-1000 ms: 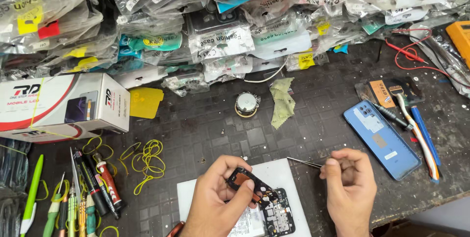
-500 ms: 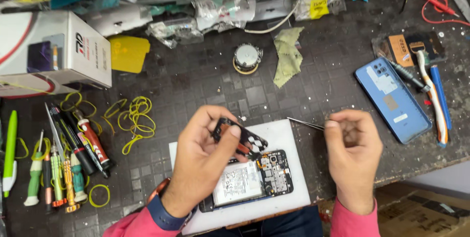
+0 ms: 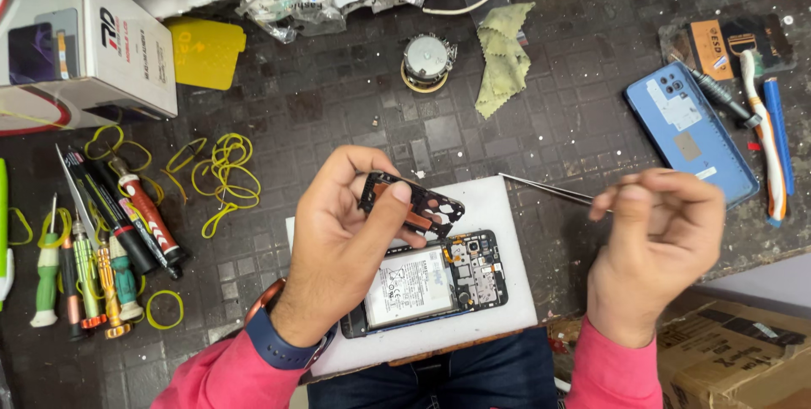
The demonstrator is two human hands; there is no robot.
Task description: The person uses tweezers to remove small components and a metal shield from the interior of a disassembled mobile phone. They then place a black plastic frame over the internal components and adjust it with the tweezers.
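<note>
Left hand [image 3: 342, 240] raised over the white mat [image 3: 507, 291], fingers closed on a black inner frame piece [image 3: 411, 203], pinched between thumb and fingertips just above the opened phone [image 3: 431, 280] lying on the mat. Right hand [image 3: 655, 244] curled tight, gripping slim metal tweezers [image 3: 545, 190], tips pointing left toward the frame piece, not touching.

white box [image 3: 80, 41] top-left | clear bags [image 3: 291, 5] top | cardboard box [image 3: 735, 354] bottom-right
</note>
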